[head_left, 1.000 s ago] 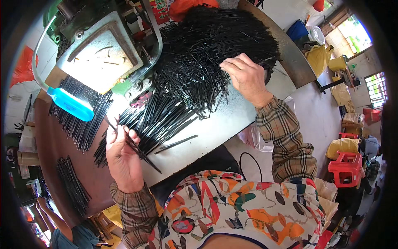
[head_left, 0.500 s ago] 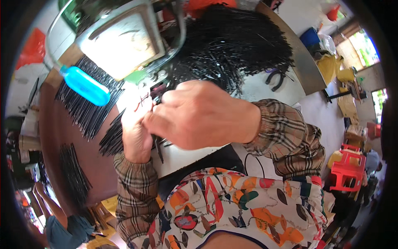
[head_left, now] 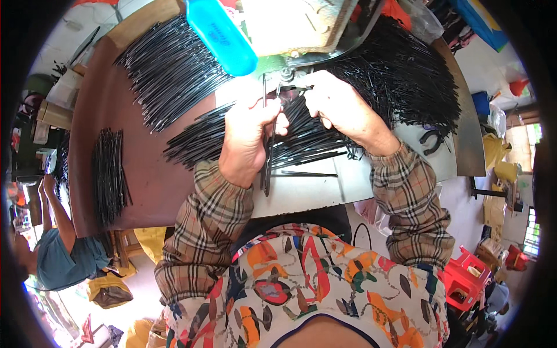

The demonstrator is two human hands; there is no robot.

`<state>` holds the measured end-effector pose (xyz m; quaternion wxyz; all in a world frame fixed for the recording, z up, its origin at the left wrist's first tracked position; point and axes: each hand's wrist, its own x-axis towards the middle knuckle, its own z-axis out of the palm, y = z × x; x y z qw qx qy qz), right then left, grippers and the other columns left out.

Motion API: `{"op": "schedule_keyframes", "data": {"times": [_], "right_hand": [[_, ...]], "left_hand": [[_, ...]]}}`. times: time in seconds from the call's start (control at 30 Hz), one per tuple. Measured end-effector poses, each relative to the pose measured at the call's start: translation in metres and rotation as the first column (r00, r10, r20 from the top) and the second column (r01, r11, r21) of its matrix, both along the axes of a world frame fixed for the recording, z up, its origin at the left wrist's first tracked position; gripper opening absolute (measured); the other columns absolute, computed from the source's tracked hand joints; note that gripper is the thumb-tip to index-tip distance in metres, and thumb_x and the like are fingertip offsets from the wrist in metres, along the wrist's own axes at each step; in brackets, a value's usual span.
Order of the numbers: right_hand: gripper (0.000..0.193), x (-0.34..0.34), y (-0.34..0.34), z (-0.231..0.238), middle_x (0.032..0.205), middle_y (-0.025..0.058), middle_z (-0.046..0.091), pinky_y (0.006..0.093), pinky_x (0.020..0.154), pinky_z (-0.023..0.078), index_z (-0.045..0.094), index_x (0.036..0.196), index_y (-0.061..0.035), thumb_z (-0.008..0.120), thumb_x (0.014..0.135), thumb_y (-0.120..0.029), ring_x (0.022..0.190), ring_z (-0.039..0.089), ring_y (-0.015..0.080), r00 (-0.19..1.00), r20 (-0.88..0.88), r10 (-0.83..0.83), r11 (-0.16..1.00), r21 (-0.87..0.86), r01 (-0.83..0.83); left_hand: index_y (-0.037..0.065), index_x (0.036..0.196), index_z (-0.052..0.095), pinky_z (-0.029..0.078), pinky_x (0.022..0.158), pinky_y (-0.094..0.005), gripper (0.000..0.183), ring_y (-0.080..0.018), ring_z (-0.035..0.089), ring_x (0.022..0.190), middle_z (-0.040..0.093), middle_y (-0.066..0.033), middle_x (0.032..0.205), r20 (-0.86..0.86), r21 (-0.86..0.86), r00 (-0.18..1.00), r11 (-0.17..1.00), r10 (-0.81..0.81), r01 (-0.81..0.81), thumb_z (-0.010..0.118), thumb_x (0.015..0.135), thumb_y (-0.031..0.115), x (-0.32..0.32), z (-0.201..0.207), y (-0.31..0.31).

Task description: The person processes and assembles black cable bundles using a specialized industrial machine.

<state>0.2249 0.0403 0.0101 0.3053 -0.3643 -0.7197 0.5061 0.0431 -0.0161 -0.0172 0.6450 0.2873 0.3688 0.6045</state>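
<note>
My left hand [head_left: 246, 133] is closed around a few long, thin black rods [head_left: 267, 165], which stand nearly upright in its fingers, lower ends hanging below the palm. My right hand [head_left: 343, 109] is just to the right, fingers bent together at a small dark part by the metal fitting of a machine [head_left: 287, 74]. What it pinches there is too small to make out. Beneath and between both hands lies a loose pile of similar black rods [head_left: 313, 136]. Above them is the machine's brightly lit plate [head_left: 290, 26], with a blue plastic piece [head_left: 220, 37] at its left.
Black rods lie in a broad bundle [head_left: 168, 72] at the back left, a small bundle [head_left: 108, 174] at the left and a big heap [head_left: 406, 75] at the right. Black-handled pliers [head_left: 430, 141] rest right of my hand. Another person [head_left: 72, 255] is at far left; red stools [head_left: 464, 281] stand right.
My view has shifted, so the table shows more fully. My hands, earlier overlapping with the right in front, are now apart, and the rods in my left hand show plainly.
</note>
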Motion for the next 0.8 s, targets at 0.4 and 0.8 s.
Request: {"op": "schedule_keyframes", "data": {"times": [0.4, 0.8], "right_hand": [[0.013, -0.029, -0.006, -0.027, 0.074, 0.0039, 0.062, 0.0201, 0.048, 0.048, 0.062, 0.094, 0.0040, 0.058, 0.093, -0.008, 0.056, 0.056, 0.0061, 0.897, -0.415, -0.151, 0.982, -0.167, 0.088], [0.018, -0.031, -0.009, -0.027, 0.071, 0.0014, 0.056, 0.0195, 0.050, 0.043, 0.062, 0.099, 0.0028, 0.061, 0.092, -0.014, 0.056, 0.051, 0.0055, 0.924, -0.321, -0.208, 0.975, -0.141, 0.171]], "left_hand": [[-0.002, 0.104, 0.055, 0.041, 0.052, -0.0220, 0.020, -0.0096, 0.053, 0.062, 0.059, -0.0055, 0.085, 0.002, 0.048, 0.999, 0.998, -0.044, 0.044, 0.061, 0.086, 0.001, 0.001, -0.005, 0.000], [0.000, 0.100, 0.053, 0.037, 0.050, -0.0214, 0.018, -0.0099, 0.050, 0.061, 0.057, -0.0047, 0.082, 0.044, -0.017, 0.998, 0.998, -0.053, 0.054, 0.061, 0.085, -0.001, 0.001, -0.002, 0.000]]}}
